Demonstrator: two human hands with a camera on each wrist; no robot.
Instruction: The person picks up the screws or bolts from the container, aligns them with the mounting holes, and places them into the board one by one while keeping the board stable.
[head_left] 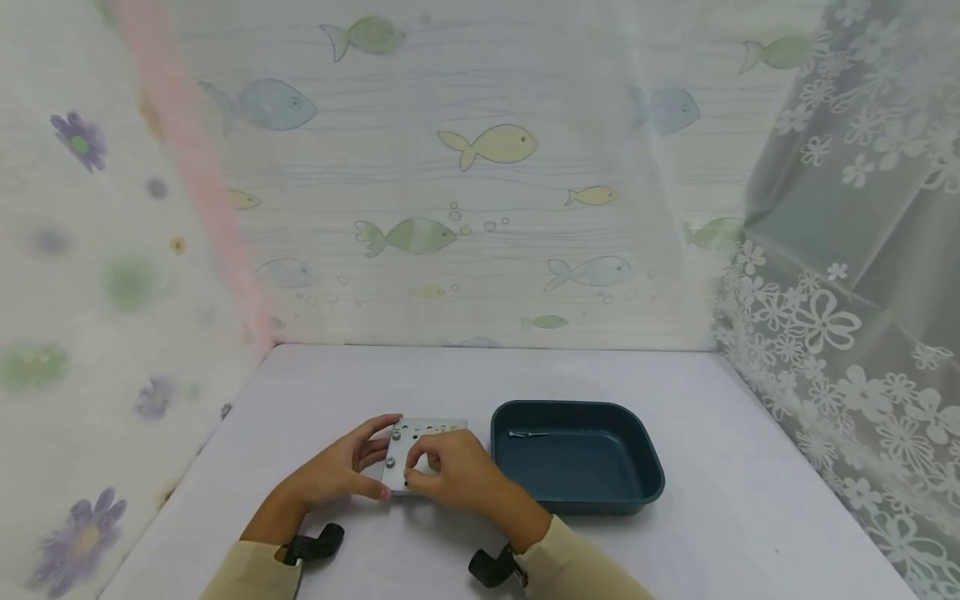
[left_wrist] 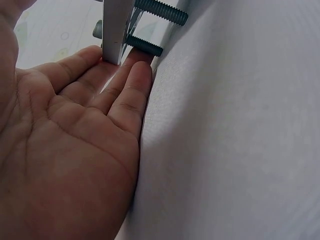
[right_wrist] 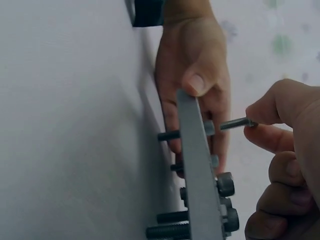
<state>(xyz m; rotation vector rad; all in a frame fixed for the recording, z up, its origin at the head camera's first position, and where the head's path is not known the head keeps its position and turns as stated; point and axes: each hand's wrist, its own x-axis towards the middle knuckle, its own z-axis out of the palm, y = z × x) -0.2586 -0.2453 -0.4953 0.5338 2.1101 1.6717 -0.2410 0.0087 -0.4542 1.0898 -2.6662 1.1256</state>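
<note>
Looks like a makeshift recording booth, not a real workshop or home room. Plain white desk (head_left: 750,500) fills the lower frame, boxed in by a fish-print backdrop (head_left: 480,167) across the top centre, a blurred flower-print sheet (head_left: 75,292) on the left and a white lace floral curtain (head_left: 847,317) on the right. No fixed furniture or walls in view, only hung fabric.

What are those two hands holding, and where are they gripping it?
The left hand holds the metal plate by its left edge, thumb on top and fingers underneath. The right hand pinches a thin tool by its end, its tip at a bolt on the plate.
</note>
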